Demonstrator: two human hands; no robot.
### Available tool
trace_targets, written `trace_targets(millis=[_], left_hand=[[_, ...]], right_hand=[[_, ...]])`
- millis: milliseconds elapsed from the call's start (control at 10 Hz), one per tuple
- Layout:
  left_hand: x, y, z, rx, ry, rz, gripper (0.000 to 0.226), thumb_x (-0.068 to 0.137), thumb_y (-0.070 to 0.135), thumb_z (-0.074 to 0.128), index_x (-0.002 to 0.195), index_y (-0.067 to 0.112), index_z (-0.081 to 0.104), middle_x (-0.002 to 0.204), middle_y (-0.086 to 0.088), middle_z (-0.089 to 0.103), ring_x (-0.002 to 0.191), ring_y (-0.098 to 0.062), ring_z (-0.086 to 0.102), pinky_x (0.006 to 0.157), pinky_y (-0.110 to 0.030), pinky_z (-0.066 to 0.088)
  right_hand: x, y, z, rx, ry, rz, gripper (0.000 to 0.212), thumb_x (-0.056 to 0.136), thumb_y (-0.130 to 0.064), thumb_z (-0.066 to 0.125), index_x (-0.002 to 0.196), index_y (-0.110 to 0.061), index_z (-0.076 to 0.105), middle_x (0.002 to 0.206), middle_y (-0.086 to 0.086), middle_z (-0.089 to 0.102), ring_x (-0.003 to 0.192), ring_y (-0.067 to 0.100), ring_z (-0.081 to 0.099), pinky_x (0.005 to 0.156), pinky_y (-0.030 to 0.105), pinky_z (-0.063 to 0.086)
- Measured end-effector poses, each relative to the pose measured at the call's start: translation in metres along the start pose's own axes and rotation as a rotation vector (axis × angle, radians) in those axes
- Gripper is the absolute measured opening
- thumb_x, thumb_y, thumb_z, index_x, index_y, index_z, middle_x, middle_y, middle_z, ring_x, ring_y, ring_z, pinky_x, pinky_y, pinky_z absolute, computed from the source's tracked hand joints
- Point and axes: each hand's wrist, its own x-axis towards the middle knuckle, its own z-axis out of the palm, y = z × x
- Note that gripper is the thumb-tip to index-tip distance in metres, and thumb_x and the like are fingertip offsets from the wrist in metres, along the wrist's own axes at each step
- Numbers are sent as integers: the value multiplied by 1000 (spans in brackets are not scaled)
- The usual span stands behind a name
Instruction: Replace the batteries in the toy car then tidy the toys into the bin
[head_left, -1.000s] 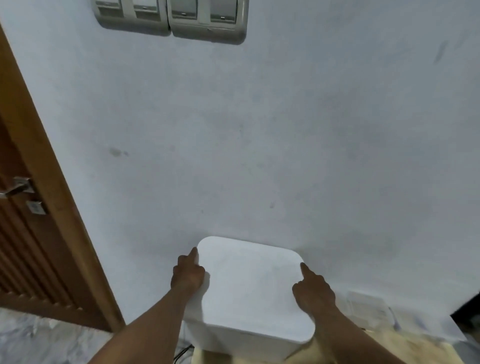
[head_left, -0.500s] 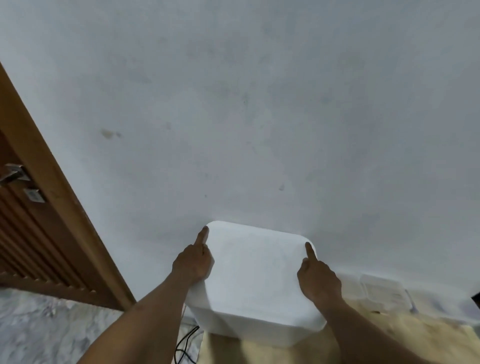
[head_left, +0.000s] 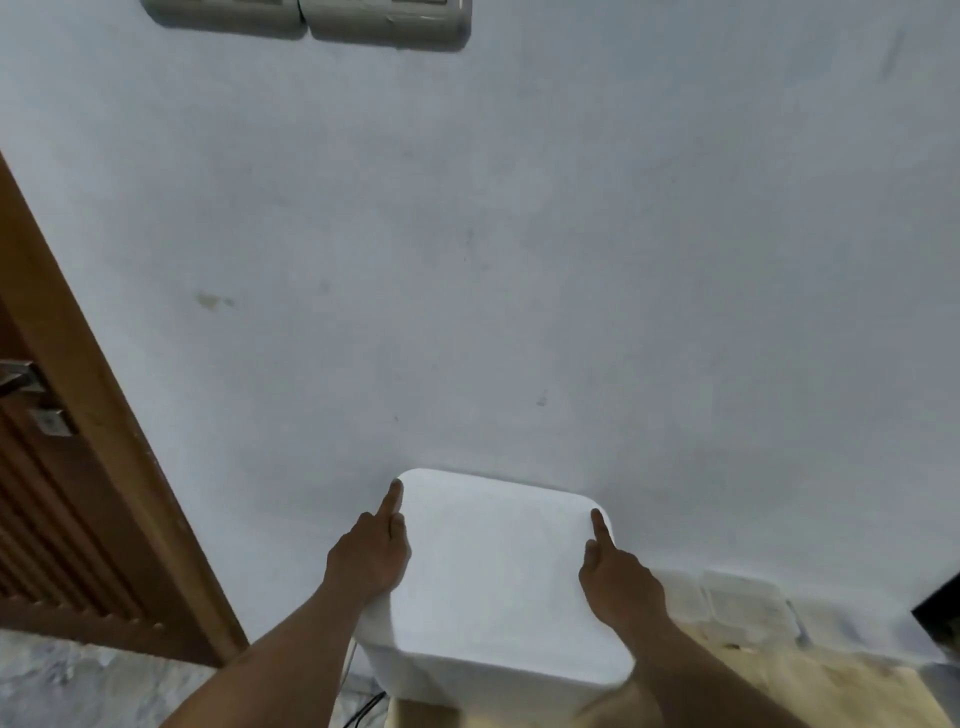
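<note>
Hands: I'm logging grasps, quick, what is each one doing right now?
Left hand: holds the bin by its left edge, forefinger straight.
Right hand: holds its right edge, forefinger straight.

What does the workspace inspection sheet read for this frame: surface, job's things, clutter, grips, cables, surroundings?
Surface: light wooden top, mostly out of frame.
Job's things: white lidded bin, lid on; toy car and batteries, nothing seen.
Clutter: clear plastic containers right of the bin, by the wall.
Grips: left hand and right hand hold the bin's opposite sides, index fingers straight.
Cables: black cable below the bin's left corner.
Surroundings: white wall, switch plates, wooden door at left.
</note>
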Motion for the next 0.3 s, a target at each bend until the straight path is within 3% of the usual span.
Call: trace_targets(millis=[100, 200, 300], left_hand=[[-5, 0, 0, 65, -38, 3, 56, 102, 52, 13, 156, 47, -2, 114, -6, 58, 103, -27, 63, 93, -40, 48], [-8, -1, 0, 46, -46, 7, 59, 101, 54, 16, 156, 46, -3, 122, -4, 55, 111, -27, 61, 98, -39, 46], [-18, -7, -1, 22, -63, -19, 63, 97, 59, 23, 154, 51, -3, 127, -2, 53, 116, -23, 58, 99, -38, 45]], right_hand=[[-1, 3, -6, -16, -68, -27, 52, 102, -47, 16, 152, -45, 1, 117, 5, 64, 107, 26, 62, 93, 37, 45], [3, 5, -16, -31, -108, -67, 58, 99, -51, 29, 153, -37, 14, 135, 2, 51, 124, 22, 52, 102, 36, 41], [2, 2, -36, 53, 4, -141, 55, 89, -53, 52, 140, -35, 40, 129, -8, 46, 127, 13, 47, 101, 30, 42]])
